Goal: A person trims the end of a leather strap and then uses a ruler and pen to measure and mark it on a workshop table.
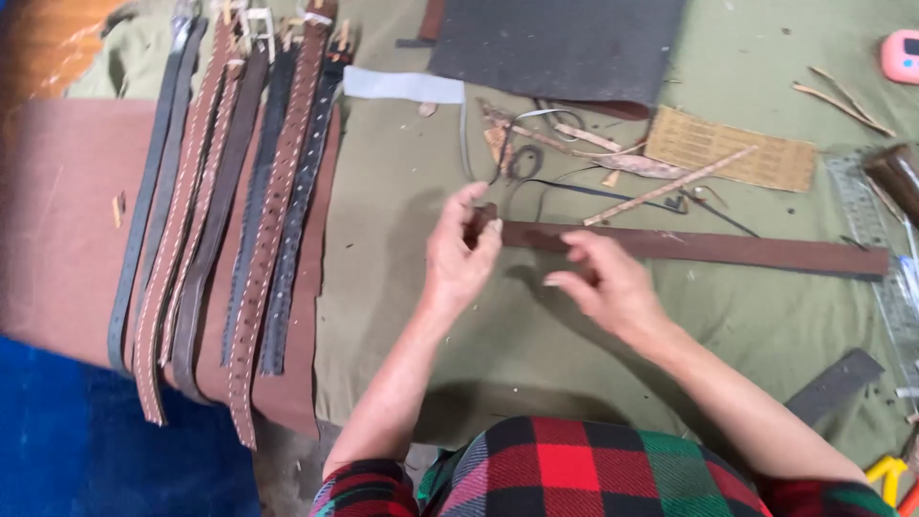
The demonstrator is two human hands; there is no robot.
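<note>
Red, green and black plaid sleeves (565,469) fill the near edge of the view, and two bare forearms reach away from them over an olive-green cloth (402,287) that covers the work surface. Left hand (459,257) pinches the left end of a long, flat, dark brown leather strap (708,247), thumb and fingers closed around the tip, which is lifted a little off the cloth. Right hand (613,285) sits just right of it with its fingers bent and resting on or just above the near edge of the strap; whether it actually grips cannot be told, since the fingers blur. From the hands the strap runs to the right across the middle of the cloth, lying flat.

Far left, a row of finished leather belts (230,220) in brown and black, some with pale stitching, lies side by side on a reddish-brown leather sheet (57,220). At the far edge rests a dark grey sheet (565,43), with a pale grey strip (402,84) to its left and a perforated tan card (732,148) to its right. Leather offcuts and thin black cords (546,153) are scattered just beyond the hands. A clear plastic ruler (885,258) lies at the right edge, a pink device (902,56) in the far right corner
</note>
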